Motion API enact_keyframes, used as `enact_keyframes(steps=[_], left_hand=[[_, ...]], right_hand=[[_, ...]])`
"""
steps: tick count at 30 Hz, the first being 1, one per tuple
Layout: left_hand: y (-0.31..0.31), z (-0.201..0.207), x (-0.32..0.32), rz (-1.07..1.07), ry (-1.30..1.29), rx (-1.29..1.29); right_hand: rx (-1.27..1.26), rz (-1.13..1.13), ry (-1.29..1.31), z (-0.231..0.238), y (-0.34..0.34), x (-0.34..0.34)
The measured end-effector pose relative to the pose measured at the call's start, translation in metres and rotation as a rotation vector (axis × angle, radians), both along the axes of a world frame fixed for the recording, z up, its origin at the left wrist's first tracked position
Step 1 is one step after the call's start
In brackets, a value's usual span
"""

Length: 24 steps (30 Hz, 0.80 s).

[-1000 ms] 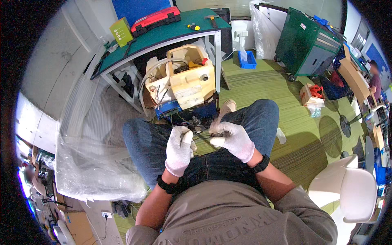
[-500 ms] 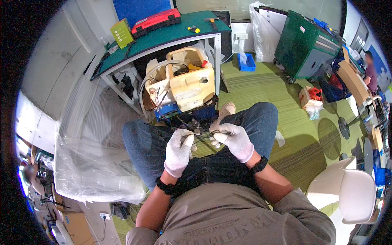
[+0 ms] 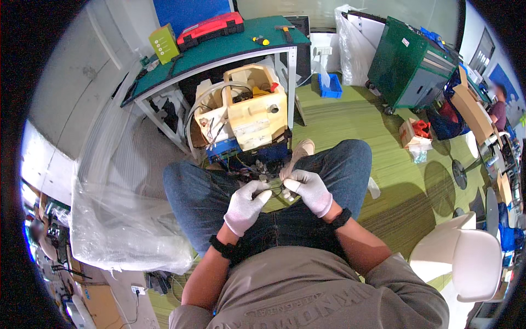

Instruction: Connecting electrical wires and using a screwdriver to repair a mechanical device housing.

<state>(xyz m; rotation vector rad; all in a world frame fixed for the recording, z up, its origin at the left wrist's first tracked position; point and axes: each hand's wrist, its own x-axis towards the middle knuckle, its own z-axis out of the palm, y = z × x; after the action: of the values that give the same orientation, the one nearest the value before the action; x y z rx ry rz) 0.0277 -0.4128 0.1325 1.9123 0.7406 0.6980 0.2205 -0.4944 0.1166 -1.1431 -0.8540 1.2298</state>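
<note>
Both of my hands wear white gloves and are held close together over my lap. Thumb and fingers of my left hand (image 3: 246, 205) are pinched, and so are those of my right hand (image 3: 311, 192). A thin dark wire (image 3: 278, 189) runs in the gap between them and both pinches close on it; its ends are too small to make out. Just beyond my hands stands a cream plastic machine body (image 3: 255, 118) with an open top, a grey hose and loose wires. Its blue base (image 3: 224, 149) has more wires and small parts hanging toward my hands.
A green-topped workbench (image 3: 219, 49) behind the machine carries a red toolbox (image 3: 211, 31), a hammer (image 3: 284, 33) and a yellow-black tool (image 3: 261, 40). On the right are a green tool cabinet (image 3: 413, 63), a blue bin (image 3: 330, 86) and a white chair (image 3: 466, 255). Plastic wrap (image 3: 126, 230) lies left.
My left hand has turned and shifted slightly right, and my right hand has dropped a little lower. The wire between them shows more plainly.
</note>
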Motion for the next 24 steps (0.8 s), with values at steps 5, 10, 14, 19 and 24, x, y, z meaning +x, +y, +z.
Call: enact_keyframes(steps=[5,10,14,19,24], left_hand=[[0.001,0.005,0.001,0.055,0.104,-0.024],[-0.001,0.005,0.003,0.042,0.117,0.047],[-0.002,0.006,0.003,-0.014,0.169,0.109],[-0.006,0.014,0.005,-0.089,0.236,0.140],[-0.005,0.022,0.005,-0.223,0.351,-0.046]], right_hand=[[-0.063,-0.066,-0.004,-0.009,0.008,0.003],[-0.069,-0.133,0.059,-0.011,0.006,0.002],[-0.002,-0.196,0.128,-0.021,0.007,0.000],[-0.020,-0.258,0.193,-0.019,0.008,-0.002],[-0.006,-0.259,0.143,-0.020,0.008,-0.002]])
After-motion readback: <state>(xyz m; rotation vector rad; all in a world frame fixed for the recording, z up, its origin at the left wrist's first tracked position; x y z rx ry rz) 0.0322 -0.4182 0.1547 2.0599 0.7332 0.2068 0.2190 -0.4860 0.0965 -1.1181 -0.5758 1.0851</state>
